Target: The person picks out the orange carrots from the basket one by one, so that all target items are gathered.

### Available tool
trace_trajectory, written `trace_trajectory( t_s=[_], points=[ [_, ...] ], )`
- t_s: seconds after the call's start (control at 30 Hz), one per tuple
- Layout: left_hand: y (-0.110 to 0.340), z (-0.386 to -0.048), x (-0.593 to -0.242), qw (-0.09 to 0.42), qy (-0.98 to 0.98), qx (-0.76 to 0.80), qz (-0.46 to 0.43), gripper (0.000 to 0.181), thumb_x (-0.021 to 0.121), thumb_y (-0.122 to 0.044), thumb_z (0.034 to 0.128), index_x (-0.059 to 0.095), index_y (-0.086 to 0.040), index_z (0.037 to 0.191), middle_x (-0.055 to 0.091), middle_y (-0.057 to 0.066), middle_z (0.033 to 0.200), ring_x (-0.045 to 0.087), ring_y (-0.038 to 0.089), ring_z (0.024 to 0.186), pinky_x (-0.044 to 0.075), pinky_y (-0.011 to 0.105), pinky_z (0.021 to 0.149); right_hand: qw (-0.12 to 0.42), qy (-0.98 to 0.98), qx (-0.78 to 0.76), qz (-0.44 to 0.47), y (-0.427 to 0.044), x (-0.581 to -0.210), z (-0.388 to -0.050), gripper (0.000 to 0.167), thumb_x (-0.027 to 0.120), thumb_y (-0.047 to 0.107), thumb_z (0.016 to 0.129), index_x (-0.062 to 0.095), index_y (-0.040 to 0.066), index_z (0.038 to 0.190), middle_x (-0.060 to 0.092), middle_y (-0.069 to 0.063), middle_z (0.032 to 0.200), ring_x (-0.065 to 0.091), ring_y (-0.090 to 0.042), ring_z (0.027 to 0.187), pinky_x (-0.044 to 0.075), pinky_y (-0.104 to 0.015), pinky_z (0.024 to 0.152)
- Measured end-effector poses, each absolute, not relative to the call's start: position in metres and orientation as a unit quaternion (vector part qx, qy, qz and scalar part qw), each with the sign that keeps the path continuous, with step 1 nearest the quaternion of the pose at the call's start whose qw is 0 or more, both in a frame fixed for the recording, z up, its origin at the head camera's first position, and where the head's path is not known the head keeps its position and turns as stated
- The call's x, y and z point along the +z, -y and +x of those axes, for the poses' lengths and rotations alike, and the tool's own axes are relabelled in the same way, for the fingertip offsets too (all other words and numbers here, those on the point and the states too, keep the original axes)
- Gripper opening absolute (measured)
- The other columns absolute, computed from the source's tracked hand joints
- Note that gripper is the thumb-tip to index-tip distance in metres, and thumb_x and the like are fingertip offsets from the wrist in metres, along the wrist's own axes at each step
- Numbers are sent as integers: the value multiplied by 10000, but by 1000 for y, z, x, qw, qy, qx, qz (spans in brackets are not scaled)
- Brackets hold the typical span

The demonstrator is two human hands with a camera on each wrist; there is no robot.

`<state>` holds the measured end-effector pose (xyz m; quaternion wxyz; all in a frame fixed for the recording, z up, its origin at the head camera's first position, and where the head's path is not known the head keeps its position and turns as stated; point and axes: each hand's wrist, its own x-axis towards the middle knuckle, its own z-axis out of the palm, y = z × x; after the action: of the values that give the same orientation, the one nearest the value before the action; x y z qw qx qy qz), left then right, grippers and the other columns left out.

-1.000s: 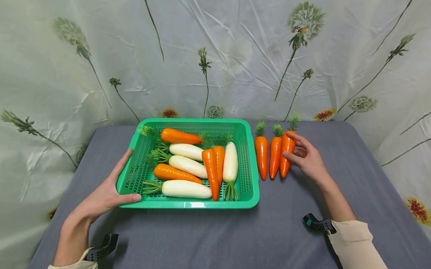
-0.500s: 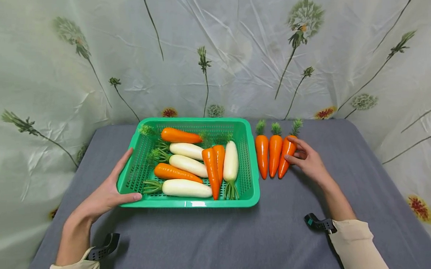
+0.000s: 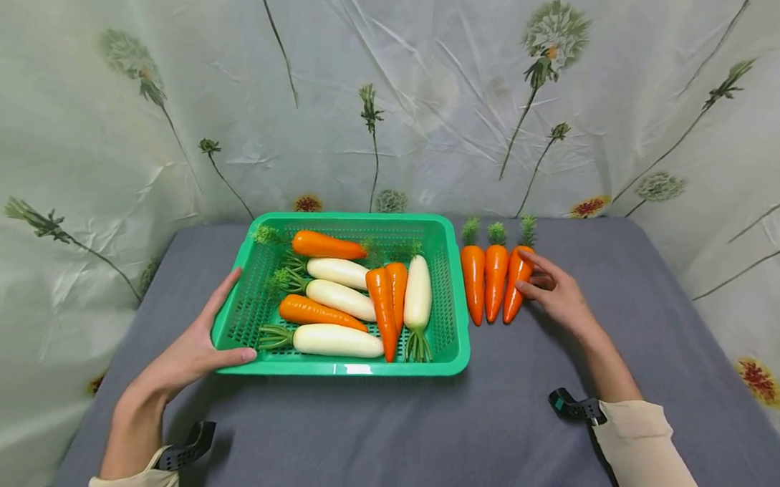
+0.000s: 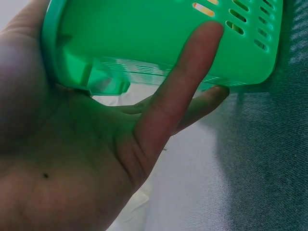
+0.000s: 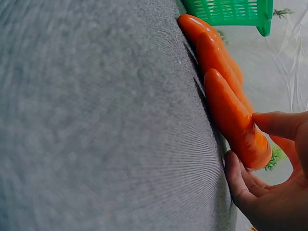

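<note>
Three orange carrots with green tops lie side by side, right of the green basket [image 3: 458, 305]. My right hand [image 3: 562, 295] holds the rightmost carrot [image 3: 517, 285] between thumb and fingers. This carrot leans, its tip pointing toward the middle carrot [image 3: 496, 279]. The left carrot [image 3: 474, 283] lies nearest the basket wall. In the right wrist view, the thumb touches the held carrot [image 5: 231, 115] while other fingers rest by the cloth. My left hand [image 3: 187, 354] rests against the basket's left end, thumb over the front rim. The left wrist view shows straight fingers along the basket's outer wall [image 4: 130, 29].
Inside the basket lie several white radishes, one near the front [image 3: 337, 341], and several carrots, one near the back [image 3: 328, 245]. A grey cloth [image 3: 397, 437] covers the table. Behind it hangs a pale flower-patterned curtain [image 3: 423, 92].
The rightmost carrot has turned and dropped slightly toward me, its tip shifting left under my right hand. The middle carrot has straightened. The left hand and basket have barely moved.
</note>
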<state>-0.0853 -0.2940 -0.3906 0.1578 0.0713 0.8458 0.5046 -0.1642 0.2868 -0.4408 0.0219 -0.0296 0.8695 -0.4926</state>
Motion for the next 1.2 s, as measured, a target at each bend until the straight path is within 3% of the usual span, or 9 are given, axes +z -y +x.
trace_trajectory(
  t_s=[0.5,0.9,1.2],
  points=[
    [294,-86,-390,158,-846,504,74,1197,794,-120,885,-52,-509,1637,-29,175,1740,283,349,1377,362,134,903,32,-859,-511,-12,-290,-439,-164,704,687,120,999,360,82,1621,407,-336,1504,569,161,907,562,-177,747],
    [295,-85,-389,158,-846,504,73,1189,790,-125,892,-53,-508,1637,10,182,1735,336,269,1330,373,139,907,16,-862,-506,-5,-291,-438,-165,685,691,114,997,380,63,1605,444,-313,1427,582,161,875,562,-194,721],
    [293,-85,-391,153,-842,512,80,1190,790,-103,882,-36,-489,1647,-1,193,1732,344,281,1329,392,139,909,-8,-860,-510,-4,-289,-431,-163,652,706,129,991,429,57,1576,474,-297,1421,594,139,896,578,-207,723]
  ],
)
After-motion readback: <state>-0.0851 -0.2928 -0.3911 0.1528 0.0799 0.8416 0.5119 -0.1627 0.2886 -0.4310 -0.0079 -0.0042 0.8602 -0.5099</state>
